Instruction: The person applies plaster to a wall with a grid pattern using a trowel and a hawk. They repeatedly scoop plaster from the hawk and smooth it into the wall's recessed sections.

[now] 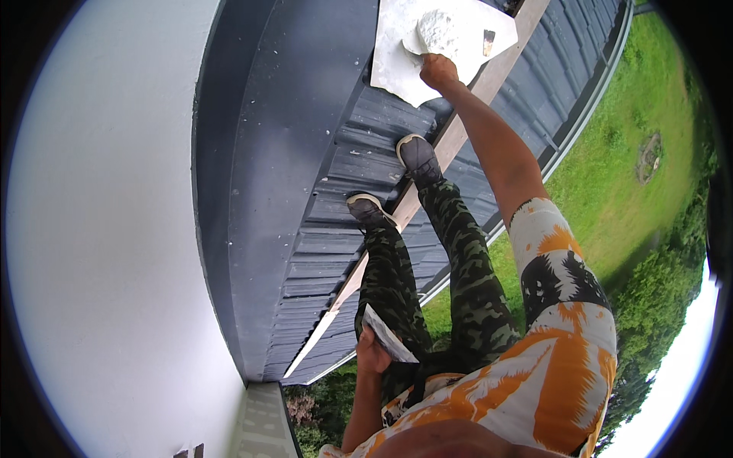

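Note:
My right hand (440, 72) is closed at the near edge of a white mound of plaster (437, 32), gripping what looks like a putty knife (413, 48) with its pale blade against the mound. The handle is hidden in my fingers. Under the plaster lies a white sheet (393, 72) with uneven edges. A small flat tool (489, 43), dark and tan, rests on it to the right; I cannot tell whether it is a brush or a scraper. Close to my body, my left hand (372, 353) holds a plastering trowel (390, 336) by its back, its rectangular blade smeared white.
I stand on a sloping dark-grey tiled roof (336, 252), feet near a long wooden batten (454, 137). A white wall (114, 214) rises at left above dark metal flashing (282, 99). Along the right runs the gutter edge (588, 114), with a lawn (611, 191) far below.

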A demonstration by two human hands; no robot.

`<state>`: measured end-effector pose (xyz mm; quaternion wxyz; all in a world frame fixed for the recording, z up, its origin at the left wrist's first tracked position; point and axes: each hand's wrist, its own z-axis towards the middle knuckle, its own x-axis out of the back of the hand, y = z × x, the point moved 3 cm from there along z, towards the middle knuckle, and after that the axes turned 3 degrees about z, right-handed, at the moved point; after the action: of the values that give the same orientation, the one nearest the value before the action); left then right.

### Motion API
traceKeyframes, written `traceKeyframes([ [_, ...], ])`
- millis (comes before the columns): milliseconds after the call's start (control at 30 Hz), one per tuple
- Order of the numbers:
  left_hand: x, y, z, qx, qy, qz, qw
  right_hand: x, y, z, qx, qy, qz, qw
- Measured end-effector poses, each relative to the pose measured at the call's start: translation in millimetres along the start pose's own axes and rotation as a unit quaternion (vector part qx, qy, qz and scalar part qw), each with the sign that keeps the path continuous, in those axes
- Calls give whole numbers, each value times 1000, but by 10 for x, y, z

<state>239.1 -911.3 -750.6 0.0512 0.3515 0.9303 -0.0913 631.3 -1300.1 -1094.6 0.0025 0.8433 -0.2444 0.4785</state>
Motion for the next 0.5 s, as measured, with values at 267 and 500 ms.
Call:
traceKeyframes([
  [267,-214,170,-8,-94,-39,38,994,622,-107,-847,-107,83,351,926],
  [500,-2345,1192,-595,-294,-164,60,940,3020,-1163,-3008,41,-5,868,496],
])
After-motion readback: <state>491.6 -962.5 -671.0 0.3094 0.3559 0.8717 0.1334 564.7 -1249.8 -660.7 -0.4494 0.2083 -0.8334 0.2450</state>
